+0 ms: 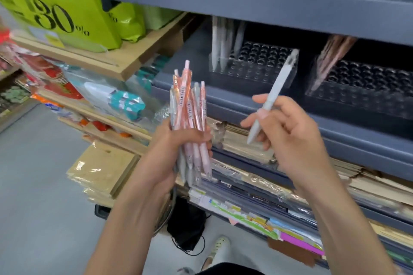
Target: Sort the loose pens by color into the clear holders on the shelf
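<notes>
Head view, bundle of pens [190, 105]: pink, orange and pale grey barrels with barcode stickers, upright at frame centre.
Your left hand [176, 147]: fingers curled round the bundle's lower half.
Your right hand [290, 136]: pinching one grey pen [271, 100], tilted, right of the bundle.
Left clear holder [252, 73], right clear holder [368, 96]: upper right, above that hand.

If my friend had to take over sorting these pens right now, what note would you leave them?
Left hand: grips the bundle of pens, pink and grey mixed.
Right hand: holds one grey pen up in front of the shelf.
Left holder: a few pale pens at its left end.
Right holder: some pinkish pens at its left end.
Left to do: the grey pen probably goes with the pale pens; then sort the bundle by colour.
</notes>
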The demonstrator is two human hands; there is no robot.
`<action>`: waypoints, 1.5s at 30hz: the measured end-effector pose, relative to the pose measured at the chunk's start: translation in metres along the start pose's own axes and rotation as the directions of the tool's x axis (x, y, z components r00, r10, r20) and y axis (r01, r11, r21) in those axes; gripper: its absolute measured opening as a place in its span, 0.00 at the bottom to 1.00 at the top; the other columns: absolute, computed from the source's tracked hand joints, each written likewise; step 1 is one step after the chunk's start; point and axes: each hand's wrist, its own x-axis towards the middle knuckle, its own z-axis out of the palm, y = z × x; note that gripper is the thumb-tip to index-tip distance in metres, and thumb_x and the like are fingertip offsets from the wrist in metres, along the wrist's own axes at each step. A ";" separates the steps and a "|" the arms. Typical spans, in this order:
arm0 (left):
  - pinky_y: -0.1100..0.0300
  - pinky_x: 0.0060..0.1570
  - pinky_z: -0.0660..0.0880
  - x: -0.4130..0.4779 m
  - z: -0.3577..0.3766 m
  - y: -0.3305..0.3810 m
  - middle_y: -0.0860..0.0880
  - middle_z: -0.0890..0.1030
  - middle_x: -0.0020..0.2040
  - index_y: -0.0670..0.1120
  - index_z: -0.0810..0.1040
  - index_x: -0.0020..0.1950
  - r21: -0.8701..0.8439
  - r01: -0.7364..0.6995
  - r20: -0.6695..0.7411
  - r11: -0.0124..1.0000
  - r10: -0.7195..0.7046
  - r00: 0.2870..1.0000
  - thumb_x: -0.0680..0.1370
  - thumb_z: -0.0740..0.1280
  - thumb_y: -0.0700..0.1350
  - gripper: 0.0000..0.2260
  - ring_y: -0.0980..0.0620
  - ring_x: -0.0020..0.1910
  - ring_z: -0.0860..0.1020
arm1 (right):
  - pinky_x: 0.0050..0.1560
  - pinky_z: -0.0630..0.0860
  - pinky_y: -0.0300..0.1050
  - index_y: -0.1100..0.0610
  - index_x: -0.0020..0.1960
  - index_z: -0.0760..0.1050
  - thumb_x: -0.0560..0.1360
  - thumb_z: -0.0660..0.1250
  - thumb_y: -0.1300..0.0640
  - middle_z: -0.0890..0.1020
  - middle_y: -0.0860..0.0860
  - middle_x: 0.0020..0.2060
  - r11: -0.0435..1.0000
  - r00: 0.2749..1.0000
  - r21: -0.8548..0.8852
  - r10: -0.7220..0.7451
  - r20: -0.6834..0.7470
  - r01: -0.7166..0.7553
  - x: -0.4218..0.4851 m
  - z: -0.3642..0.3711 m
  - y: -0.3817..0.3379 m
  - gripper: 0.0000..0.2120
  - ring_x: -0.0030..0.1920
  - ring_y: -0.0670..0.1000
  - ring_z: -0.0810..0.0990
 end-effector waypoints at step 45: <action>0.56 0.36 0.79 0.055 -0.053 0.028 0.44 0.79 0.36 0.39 0.78 0.50 0.002 0.071 0.273 0.997 -0.069 0.959 0.66 0.72 0.36 0.14 0.47 0.35 0.80 | 0.47 0.67 0.44 0.61 0.51 0.76 0.79 0.64 0.49 0.80 0.59 0.52 0.371 0.971 -0.922 -0.161 -0.176 -0.106 0.168 0.038 -0.024 0.14 0.53 0.61 0.78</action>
